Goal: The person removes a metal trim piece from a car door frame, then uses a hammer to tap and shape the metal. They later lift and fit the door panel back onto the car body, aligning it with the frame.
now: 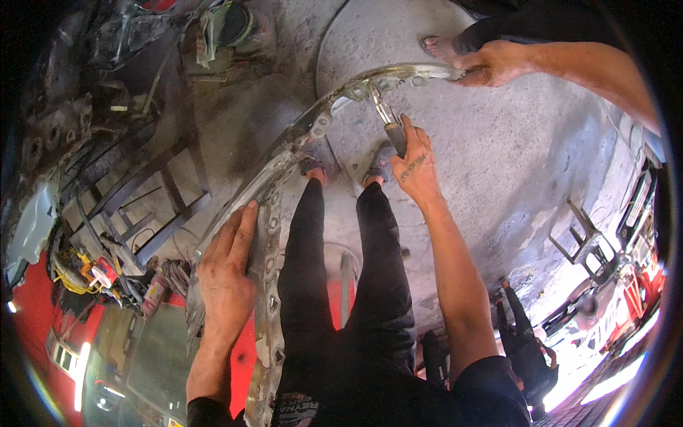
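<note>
A long, curved, worn metal panel (272,235) with a row of holes along its flanged edge arcs from beside my body up to the far right. My left hand (226,274) grips its near left part, fingers pressed together along the metal and thumb out of sight. In my right hand (418,171) are pliers (386,114) with a shiny head and dark handle, the fingers closed around the handle. The pliers' tip meets the panel's holed edge near its far end. Another person's hand (494,65) holds that far end.
Dark metal frames (160,199) stand on the concrete floor at left. Below them lie cables and tools (99,274) beside a red vehicle (32,302). A cable (320,53) crosses the floor. At right are a small stand (594,249) and another person (525,349).
</note>
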A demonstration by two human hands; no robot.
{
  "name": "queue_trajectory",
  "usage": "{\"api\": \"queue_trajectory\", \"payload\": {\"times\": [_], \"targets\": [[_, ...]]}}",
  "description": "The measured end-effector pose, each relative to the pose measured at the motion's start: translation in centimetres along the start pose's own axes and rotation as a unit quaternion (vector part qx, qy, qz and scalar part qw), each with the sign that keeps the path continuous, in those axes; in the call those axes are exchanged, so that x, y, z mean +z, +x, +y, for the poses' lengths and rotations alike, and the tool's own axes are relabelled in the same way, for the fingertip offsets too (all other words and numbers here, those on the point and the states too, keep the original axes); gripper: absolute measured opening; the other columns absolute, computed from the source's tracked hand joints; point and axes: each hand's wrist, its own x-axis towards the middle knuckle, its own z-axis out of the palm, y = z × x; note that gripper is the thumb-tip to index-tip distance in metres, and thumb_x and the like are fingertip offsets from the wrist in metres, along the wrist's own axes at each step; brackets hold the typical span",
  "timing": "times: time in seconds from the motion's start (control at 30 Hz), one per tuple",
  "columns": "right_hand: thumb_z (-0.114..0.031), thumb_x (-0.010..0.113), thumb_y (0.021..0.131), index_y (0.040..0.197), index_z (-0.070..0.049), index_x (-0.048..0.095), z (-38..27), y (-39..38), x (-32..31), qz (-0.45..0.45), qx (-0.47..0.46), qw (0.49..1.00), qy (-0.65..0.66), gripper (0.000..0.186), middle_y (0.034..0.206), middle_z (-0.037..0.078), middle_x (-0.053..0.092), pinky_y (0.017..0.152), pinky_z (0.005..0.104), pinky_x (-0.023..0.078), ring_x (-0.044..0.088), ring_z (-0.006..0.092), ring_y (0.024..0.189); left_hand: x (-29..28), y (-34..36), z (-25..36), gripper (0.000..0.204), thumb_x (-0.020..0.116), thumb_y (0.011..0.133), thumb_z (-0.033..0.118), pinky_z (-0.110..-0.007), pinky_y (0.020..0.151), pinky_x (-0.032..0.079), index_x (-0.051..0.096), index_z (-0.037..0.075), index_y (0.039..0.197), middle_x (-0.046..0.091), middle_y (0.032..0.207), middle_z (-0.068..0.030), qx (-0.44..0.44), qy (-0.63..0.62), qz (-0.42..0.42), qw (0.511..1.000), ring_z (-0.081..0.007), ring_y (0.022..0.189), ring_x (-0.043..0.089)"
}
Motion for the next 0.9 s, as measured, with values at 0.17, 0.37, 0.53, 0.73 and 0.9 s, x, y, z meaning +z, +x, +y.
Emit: {"api": "queue_trajectory", "payload": {"times": [0.17,0.37,0.53,0.73,0.9], "targets": [[-0.005,0.062,0.079,0.152,0.006,0.042,0.4,0.1,0.2,-0.014,-0.022,1.0,-0.014,0.077,0.132,0.029,0.056,0.11,0.0539,0.043,0.051,0.0489,0.123,0.1,-0.1,0.1,0.08,0.061,0.078,-0.013,-0.047,0.102,0.052,0.053,0.016,0.152,0.063,0.139,-0.0185,-0.003,0.005,0.003,1.0,-0.0409,0.123,0.064],[-0.004,0.061,0.079,0.151,0.006,0.043,0.4,0.3,0.8,-0.012,-0.023,1.0,-0.01,0.075,0.131,0.029,0.057,0.108,0.0533,0.044,0.053,0.0491,0.119,0.0,0.0,0.0,0.082,0.058,0.078,-0.015,-0.047,0.102,0.052,0.052,0.017,0.153,0.064,0.139,-0.0187,-0.004,0.007,-0.004,1.0,-0.041,0.123,0.064],[-0.003,0.061,0.078,0.146,0.007,0.048,0.5,0.5,1.2,0.009,-0.028,1.0,-0.011,0.07,0.124,0.029,0.06,0.103,0.0532,0.046,0.055,0.0486,0.114,0.2,0.1,-0.2,0.081,0.059,0.077,-0.015,-0.047,0.102,0.052,0.054,0.017,0.152,0.064,0.139,-0.0187,0.001,0.002,0.0,1.0,-0.0408,0.123,0.064],[-0.003,0.061,0.078,0.141,0.008,0.052,0.7,0.4,1.7,0.029,-0.045,0.998,-0.016,0.065,0.12,0.028,0.063,0.1,0.0539,0.048,0.057,0.0482,0.112,0.1,0.1,0.1,0.08,0.062,0.077,-0.013,-0.047,0.103,0.052,0.054,0.016,0.152,0.063,0.139,-0.0189,-0.009,-0.005,0.003,1.0,-0.0405,0.124,0.063],[-0.003,0.059,0.078,0.134,0.004,0.058,-0.7,-0.2,1.4,0.036,-0.027,0.999,-0.011,0.056,0.116,0.028,0.066,0.101,0.0527,0.047,0.06,0.0479,0.112,-0.1,0.2,0.2,0.079,0.063,0.077,-0.012,-0.047,0.103,0.052,0.054,0.015,0.151,0.064,0.138,-0.0191,-0.002,0.002,0.003,1.0,-0.0405,0.124,0.063]]}}
